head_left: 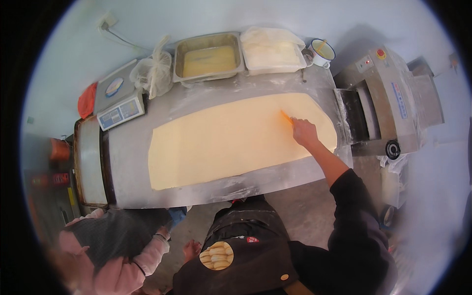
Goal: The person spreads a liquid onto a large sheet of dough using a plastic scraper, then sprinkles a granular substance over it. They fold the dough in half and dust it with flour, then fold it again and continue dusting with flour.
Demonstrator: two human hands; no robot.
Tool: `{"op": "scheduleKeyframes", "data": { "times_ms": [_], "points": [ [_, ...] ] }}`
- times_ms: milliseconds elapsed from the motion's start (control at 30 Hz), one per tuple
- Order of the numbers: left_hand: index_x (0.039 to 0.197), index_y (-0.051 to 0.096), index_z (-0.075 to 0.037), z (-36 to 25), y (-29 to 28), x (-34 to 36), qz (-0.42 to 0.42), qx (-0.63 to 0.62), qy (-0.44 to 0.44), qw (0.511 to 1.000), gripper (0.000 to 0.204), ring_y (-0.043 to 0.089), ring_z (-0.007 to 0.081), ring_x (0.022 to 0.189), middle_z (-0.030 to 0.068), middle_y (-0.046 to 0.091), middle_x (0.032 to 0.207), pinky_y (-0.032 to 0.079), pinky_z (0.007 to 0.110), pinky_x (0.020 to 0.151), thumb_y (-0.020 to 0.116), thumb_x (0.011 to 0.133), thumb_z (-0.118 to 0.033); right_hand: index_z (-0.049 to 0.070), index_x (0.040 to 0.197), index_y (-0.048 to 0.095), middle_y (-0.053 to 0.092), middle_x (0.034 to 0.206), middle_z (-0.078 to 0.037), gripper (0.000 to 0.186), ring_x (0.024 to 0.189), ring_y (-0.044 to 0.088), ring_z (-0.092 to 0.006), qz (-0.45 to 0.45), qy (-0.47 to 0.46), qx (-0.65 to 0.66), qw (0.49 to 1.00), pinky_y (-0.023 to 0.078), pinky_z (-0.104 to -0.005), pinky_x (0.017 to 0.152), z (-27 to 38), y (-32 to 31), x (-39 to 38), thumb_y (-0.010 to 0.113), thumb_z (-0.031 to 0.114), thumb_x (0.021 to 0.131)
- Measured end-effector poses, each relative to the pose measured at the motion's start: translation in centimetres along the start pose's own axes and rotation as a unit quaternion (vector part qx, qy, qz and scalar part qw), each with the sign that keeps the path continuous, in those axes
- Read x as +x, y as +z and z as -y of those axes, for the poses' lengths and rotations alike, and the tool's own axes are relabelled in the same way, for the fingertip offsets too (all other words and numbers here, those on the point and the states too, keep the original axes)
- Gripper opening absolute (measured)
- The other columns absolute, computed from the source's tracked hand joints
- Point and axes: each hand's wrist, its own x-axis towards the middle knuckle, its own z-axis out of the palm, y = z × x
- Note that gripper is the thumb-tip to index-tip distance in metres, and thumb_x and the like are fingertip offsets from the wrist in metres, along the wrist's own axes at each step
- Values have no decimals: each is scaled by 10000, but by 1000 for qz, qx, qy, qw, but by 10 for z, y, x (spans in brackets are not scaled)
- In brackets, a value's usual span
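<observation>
The right hand [305, 132] is closed around an orange tool [286, 117], laid on the dough sheet [231, 140] spread flat on the floured worktop [128, 162]; the left hand is not seen

Pale blue wall [206, 17] with a socket [106, 21]; grey concrete floor [300, 206].

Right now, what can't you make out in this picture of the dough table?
Head view only:
- Left hand: not clearly in view; a hand low near the apron may be it, cannot tell.
- Orange tool: its lower end is hidden in the right hand, so its kind is unclear.
- Scale display: too small to read.
- Person at lower left: blurred and cut off by the rim.
</observation>
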Motion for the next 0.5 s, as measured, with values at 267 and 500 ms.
{"op": "scheduleKeyframes", "data": {
  "times_ms": [267,500],
  "points": [
    [1031,664,-47,19,17,18,-20,-25,-30,999,244,740,234,807,110,760,925,573,383,718,680,1017,-291,114,1345,686,710,960,-117,396,955,695,-334,46,-27,-18,998,585,-473,733,1,0,-61,560,122,969],
    [1041,649,-58,-8,7,36,44,4,37,998,234,755,237,833,124,759,929,587,341,700,684,1021,-289,92,1307,669,693,979,-125,349,960,675,-344,53,-39,8,998,575,-487,741,14,1,-123,584,134,972]
  ]
}}
